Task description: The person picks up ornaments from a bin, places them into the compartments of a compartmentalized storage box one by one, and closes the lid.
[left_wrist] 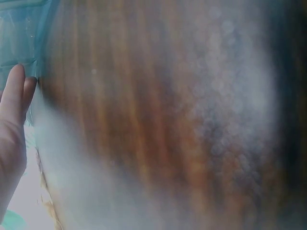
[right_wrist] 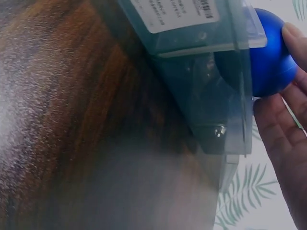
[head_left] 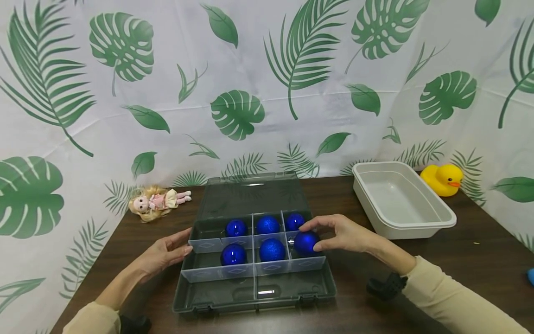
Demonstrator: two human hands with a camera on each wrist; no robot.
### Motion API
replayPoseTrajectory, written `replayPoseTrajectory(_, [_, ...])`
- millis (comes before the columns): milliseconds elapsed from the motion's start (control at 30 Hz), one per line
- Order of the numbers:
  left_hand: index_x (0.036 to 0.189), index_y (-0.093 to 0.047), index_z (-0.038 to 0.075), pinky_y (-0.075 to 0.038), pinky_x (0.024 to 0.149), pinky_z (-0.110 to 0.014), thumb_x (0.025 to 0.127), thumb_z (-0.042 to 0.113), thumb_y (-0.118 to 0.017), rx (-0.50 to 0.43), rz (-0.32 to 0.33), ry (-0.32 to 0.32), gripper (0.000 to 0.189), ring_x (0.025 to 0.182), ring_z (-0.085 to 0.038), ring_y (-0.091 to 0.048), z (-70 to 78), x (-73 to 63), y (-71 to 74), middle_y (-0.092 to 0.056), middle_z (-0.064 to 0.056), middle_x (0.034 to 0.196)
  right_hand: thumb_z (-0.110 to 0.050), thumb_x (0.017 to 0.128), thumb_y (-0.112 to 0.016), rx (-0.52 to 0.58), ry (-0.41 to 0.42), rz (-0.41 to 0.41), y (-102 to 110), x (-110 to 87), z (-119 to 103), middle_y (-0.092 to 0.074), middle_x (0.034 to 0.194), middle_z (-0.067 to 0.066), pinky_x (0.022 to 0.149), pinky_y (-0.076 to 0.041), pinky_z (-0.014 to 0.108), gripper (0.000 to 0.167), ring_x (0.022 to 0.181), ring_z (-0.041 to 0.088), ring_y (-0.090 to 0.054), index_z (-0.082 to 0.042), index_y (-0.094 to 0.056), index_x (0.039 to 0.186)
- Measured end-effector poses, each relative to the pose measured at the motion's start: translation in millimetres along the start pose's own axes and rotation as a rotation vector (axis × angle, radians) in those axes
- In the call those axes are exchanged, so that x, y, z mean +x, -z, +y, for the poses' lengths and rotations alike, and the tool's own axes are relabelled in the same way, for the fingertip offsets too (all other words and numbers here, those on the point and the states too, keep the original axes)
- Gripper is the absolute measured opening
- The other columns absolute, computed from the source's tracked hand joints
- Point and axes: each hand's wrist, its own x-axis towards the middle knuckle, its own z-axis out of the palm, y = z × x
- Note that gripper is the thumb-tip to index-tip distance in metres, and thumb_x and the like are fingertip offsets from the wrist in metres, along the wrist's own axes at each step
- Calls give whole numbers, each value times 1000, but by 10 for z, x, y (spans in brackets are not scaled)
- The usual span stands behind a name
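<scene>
The ball (head_left: 306,243) is at the right end of the middle row of the box (head_left: 221,292), standing proud of the rim. Its lower part is behind the divider (head_left: 292,265), and part of its right side is covered by the right hand (head_left: 340,233); whether it touches the box's floor cannot be told. In the right wrist view the box's wall veils part of it, and that hand is cut off by the right edge. The label (right_wrist: 180,14) there is cropped at the top, its print too small to read. The left wrist view is mostly blurred counter (head_left: 471,278), with only a portion of the left hand (head_left: 167,254) and a corner of the box. At the head view's right edge, a blue thing (head_left: 530,277) is mostly out of frame.

The ball is round, with no long axis to tell; its silver cap (head_left: 291,242) points left. The box's tray appears longer from left to right, its lid (head_left: 254,199) laid back towards the cloth (head_left: 238,55).

The right hand's grip is closed to the ball's width, thumb and fingers around it. The left hand's grip is loose, fingers extended at the box's left side, holding nothing. Five other balls (head_left: 272,250) sit in the back and middle rows, partly behind cloudy dividers.
</scene>
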Motion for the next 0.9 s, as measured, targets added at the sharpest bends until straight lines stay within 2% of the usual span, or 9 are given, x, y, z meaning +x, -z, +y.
replayPoseTrajectory(267, [148, -9, -6, -38, 105, -41, 94, 19, -57, 10, 4, 8, 77, 136, -40, -22, -1, 2, -1, -5, -29, 154, -21, 82, -73, -94, 82, 46, -66, -20, 50, -63, 121, 4, 96, -43, 20, 37, 115, 14, -56, -11, -64, 117])
replayPoseTrajectory(600, [148, -9, -6, -37, 106, -42, 95, 18, -57, 7, 4, -1, 76, 137, -40, -20, -26, 8, -3, -4, -29, 154, -15, 87, -67, -138, 165, 80, -127, -31, 151, -67, 112, 7, 90, -50, 25, 24, 106, 16, -61, -8, -67, 111])
replayPoseTrajectory(667, [148, -8, -7, -37, 106, -41, 95, 18, -57, 9, -4, -6, 76, 137, -40, -19, -23, 15, 0, -4, -29, 153, -12, 87, -67, -106, 137, 120, -117, -25, 155, -68, 110, 8, 89, -51, 25, 23, 103, 16, -63, -7, -67, 110])
replayPoseTrajectory(733, [147, -8, -8, -39, 104, -39, 95, 19, -57, 21, -19, -12, 77, 136, -40, -20, -9, 19, 11, -4, -30, 153, -10, 88, -65, -55, 69, 181, -84, -3, 152, -68, 108, 11, 85, -53, 26, 22, 98, 17, -65, -5, -67, 109])
replayPoseTrajectory(900, [146, -10, -12, -44, 100, -31, 97, 22, -53, 47, -28, -9, 73, 133, -33, -33, 88, 28, 90, -10, -32, 151, -10, 90, -62, 67, -190, 389, 76, 164, 183, -67, 109, 20, 81, -55, 30, 23, 94, 28, -66, 1, -65, 110])
